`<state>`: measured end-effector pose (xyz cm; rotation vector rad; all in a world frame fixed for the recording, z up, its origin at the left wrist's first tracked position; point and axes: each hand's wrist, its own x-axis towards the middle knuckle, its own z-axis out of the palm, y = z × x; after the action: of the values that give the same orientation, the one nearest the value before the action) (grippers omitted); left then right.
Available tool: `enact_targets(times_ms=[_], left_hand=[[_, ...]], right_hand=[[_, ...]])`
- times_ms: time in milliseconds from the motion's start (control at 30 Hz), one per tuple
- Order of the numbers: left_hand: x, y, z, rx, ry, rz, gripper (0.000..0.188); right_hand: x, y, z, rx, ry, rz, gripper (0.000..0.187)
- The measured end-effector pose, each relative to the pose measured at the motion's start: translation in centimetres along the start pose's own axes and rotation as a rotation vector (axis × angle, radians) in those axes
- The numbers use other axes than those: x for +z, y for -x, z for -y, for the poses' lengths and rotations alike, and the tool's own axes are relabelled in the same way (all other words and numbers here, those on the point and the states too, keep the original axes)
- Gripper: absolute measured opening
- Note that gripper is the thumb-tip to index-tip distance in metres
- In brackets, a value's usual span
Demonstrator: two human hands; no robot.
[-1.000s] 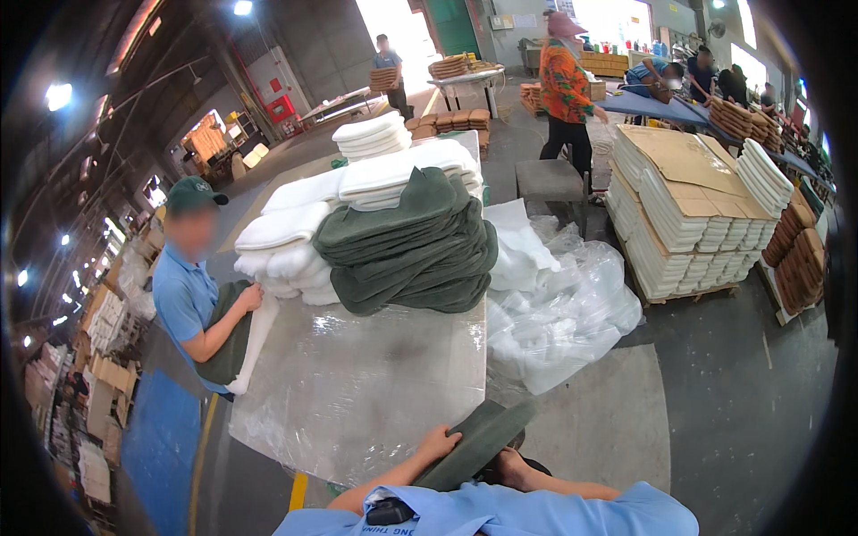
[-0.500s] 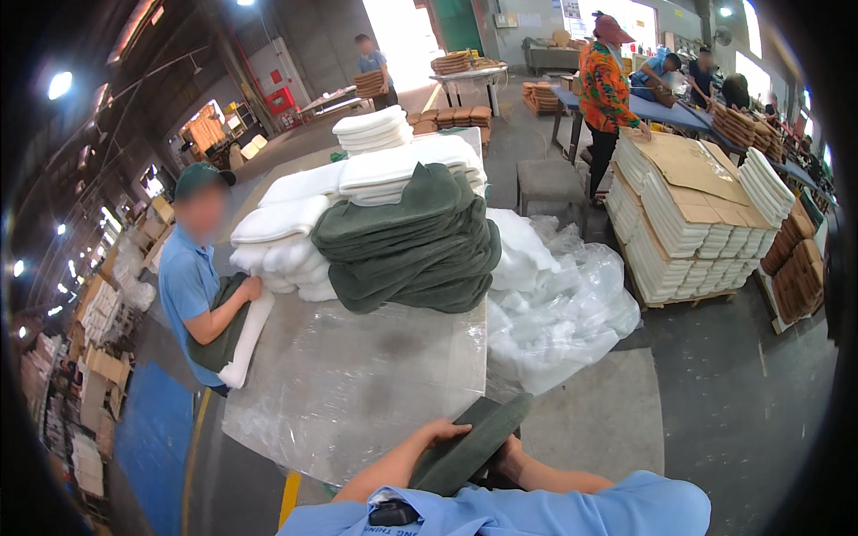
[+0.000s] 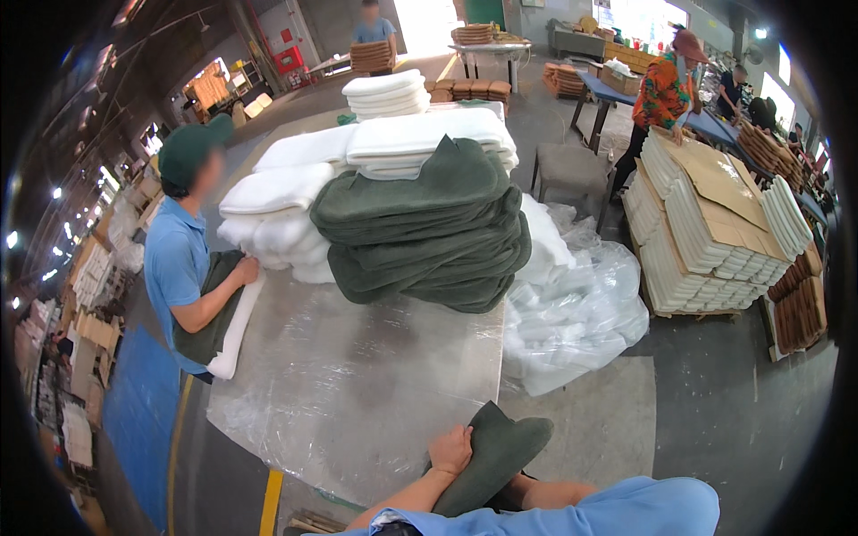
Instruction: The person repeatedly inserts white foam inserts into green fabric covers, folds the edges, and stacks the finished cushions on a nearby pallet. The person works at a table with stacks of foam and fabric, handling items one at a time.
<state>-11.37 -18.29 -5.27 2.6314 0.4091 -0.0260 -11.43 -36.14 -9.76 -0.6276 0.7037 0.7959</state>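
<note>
While curled fingers [image 3: 458, 439] clasp its edge, the green felt piece [image 3: 493, 451] tilts.

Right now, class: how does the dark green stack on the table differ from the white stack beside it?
The green stack is dark, its pieces thinner and slumped; the white stack is pale, its pieces thicker and puffier. The green stack sits nearer the clear plastic sheet's bare part. Both are piled, soft flat pieces.

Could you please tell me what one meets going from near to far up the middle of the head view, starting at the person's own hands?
Left hand on a dark green cover → clear plastic sheet on the table → pile of dark green covers → stacked white foam pads → person carrying a brown stack.
</note>
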Motion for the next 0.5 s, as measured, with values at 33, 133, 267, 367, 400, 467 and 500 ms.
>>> enact_targets(times_ms=[33,133,267,367,400,467,500], left_hand=[[0.4,0.2,0.2,0.005,0.000,-0.019,0.036],[0.6,0.2,0.6,0.031,-0.074,0.009,0.035],[0.4,-0.3,0.4,0.016,-0.034,0.065,0.035],[-0.9,-0.8,0.2,0.055,-0.040,0.104,0.034],[-1.3,-1.0,-0.1,0.054,-0.026,0.139,0.033],[-1.9,-1.6,-0.4,0.041,0.004,0.191,0.032],[-2.3,-2.1,-0.3,0.031,0.021,0.208,0.032]], right_hand=[[0.0,-0.1,0.4,0.003,0.011,-0.013,0.032],[0.0,-0.7,0.9,0.014,0.036,-0.026,0.031],[0.8,-1.9,0.9,0.015,0.036,-0.016,0.030],[0.9,-2.3,-0.3,0.033,0.043,0.007,0.029],[1.0,-2.6,-0.4,0.028,0.039,0.010,0.029],[1.4,-3.4,-0.5,0.021,0.036,0.025,0.029],[1.6,-3.6,-0.7,0.022,0.035,0.029,0.028]])
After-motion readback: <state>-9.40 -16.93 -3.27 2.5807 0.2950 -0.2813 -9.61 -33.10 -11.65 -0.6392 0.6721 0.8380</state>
